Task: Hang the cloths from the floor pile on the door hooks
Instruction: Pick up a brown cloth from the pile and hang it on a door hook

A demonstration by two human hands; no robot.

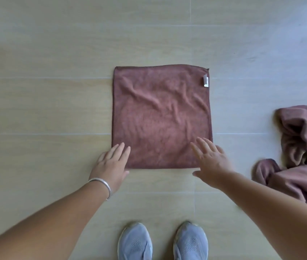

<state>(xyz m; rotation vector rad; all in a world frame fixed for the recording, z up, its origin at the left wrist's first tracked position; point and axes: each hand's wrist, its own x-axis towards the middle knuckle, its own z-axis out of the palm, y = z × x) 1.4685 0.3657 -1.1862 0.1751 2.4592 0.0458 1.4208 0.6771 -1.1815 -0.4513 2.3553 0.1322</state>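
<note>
Left hand (pixel 111 162), silver bangle at the wrist, lies flat with fingers straight at the near-left corner of the square reddish-brown microfibre cloth (pixel 161 117) spread on the pale wood-look floor (pixel 45 102). Right hand (pixel 211 162), fingers spread, gripping nothing, sits at the near-right corner. Crumpled cloth pile (pixel 302 151) lies well apart, rightward. No hooks visible; judged early. Floor open all round.

Both arms outstretched, L hand (pixel 111 164) & R hand (pixel 210 162) flat, fingers straight, palms down
</note>
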